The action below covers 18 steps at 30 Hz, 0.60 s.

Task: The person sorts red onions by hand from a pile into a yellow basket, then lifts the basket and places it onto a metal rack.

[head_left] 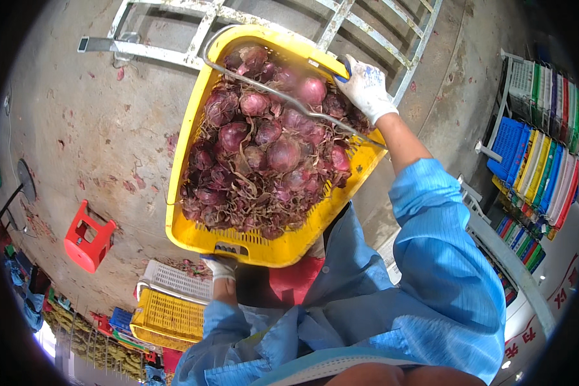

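A yellow plastic crate (pixel 183 159) with a metal bail handle (pixel 289 99) is full of red onions (pixel 283 153), with loose dry skins and roots heaped toward its near end. My right hand (pixel 364 87), in a white glove with blue on the fingers, grips the crate's rim at the upper right. At the near end, my left hand (pixel 220 267), also gloved, holds the crate by its end wall beside the handle slot; its fingers are partly hidden under the crate. The crate is tilted in the view, over the floor and just in front of my body.
A white metal frame (pixel 200 34) lies beyond the crate. A red plastic stool (pixel 90 236) stands on the left, with onion skins scattered on the concrete floor (pixel 120 120). White and yellow crates (pixel 169 313) sit at lower left. Stacked coloured crates (pixel 535 164) line the right side.
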Each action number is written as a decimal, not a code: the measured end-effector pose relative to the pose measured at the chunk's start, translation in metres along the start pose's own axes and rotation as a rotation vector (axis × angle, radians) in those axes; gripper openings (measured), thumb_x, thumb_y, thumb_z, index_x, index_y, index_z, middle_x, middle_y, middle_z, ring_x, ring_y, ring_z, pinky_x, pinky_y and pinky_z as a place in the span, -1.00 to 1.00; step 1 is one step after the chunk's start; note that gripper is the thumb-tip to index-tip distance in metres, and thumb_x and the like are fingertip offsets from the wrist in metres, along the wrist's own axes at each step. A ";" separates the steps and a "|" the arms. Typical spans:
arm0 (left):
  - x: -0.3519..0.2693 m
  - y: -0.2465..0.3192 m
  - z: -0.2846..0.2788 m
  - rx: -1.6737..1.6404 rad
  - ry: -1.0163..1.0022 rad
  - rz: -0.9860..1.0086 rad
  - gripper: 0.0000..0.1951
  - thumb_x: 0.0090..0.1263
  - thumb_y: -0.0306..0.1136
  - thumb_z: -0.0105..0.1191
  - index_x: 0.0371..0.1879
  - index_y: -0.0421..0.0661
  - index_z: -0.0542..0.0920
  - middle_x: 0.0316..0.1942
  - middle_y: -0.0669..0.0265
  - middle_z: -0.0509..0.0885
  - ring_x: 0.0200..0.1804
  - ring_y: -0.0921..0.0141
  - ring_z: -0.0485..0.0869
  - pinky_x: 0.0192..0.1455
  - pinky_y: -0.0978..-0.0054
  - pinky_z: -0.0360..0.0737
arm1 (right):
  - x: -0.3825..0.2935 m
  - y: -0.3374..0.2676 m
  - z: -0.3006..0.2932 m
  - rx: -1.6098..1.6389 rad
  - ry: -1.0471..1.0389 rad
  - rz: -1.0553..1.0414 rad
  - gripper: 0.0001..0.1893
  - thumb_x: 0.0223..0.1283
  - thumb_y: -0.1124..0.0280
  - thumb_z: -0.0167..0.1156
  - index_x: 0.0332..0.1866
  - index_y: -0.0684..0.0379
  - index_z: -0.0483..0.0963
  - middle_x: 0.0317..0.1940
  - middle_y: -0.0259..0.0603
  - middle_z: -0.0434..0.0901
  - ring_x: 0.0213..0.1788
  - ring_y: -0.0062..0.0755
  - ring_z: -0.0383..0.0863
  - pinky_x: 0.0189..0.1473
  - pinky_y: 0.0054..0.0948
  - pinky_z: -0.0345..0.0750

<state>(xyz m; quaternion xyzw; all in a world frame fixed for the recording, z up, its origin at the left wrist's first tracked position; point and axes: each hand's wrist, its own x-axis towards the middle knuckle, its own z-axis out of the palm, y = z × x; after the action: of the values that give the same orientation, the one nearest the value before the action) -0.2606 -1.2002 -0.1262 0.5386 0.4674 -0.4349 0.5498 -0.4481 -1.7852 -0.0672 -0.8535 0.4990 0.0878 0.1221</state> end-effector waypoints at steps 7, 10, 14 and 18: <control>-0.088 0.018 0.073 0.063 0.142 0.239 -0.34 0.22 0.44 -0.17 0.00 0.14 0.56 -0.22 0.39 0.63 -0.19 0.27 0.59 -0.12 0.19 0.58 | 0.045 0.049 -0.001 0.091 -0.022 -0.046 -0.49 0.16 0.01 0.22 0.10 0.13 0.48 -0.32 0.07 0.66 -0.24 0.05 0.67 -0.15 -0.10 0.59; -0.104 0.056 0.116 0.152 0.250 0.324 -0.44 0.26 0.43 -0.15 -0.28 0.13 0.47 -0.62 0.49 0.40 -0.58 0.40 0.45 -0.46 0.34 0.51 | 0.035 0.061 -0.006 0.152 -0.076 0.051 -0.51 0.19 0.04 0.17 0.13 0.11 0.46 -0.26 0.06 0.66 -0.18 0.07 0.66 -0.09 -0.07 0.56; -0.090 0.121 0.176 0.341 0.273 0.539 -0.45 0.33 0.42 -0.21 -0.26 0.15 0.46 -0.61 0.51 0.37 -0.63 0.47 0.39 -0.56 0.48 0.43 | 0.019 0.075 -0.003 0.235 -0.025 0.184 -0.54 0.16 0.10 0.20 0.12 0.08 0.45 -0.22 0.04 0.66 -0.13 0.07 0.65 -0.03 -0.07 0.53; -0.053 0.187 0.250 0.606 0.148 0.683 -0.51 0.42 0.33 -0.19 -0.27 0.13 0.47 -0.60 0.55 0.36 -0.60 0.57 0.37 -0.54 0.59 0.36 | 0.016 0.096 0.005 0.350 -0.068 0.393 -0.45 0.11 0.11 0.25 0.16 0.20 0.43 -0.17 0.13 0.64 -0.08 0.09 0.63 0.02 -0.10 0.53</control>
<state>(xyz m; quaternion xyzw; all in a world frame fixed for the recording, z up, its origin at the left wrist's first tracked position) -0.0751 -1.4433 -0.0434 0.8278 0.1530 -0.3060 0.4446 -0.5240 -1.8427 -0.0882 -0.7028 0.6582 0.0510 0.2651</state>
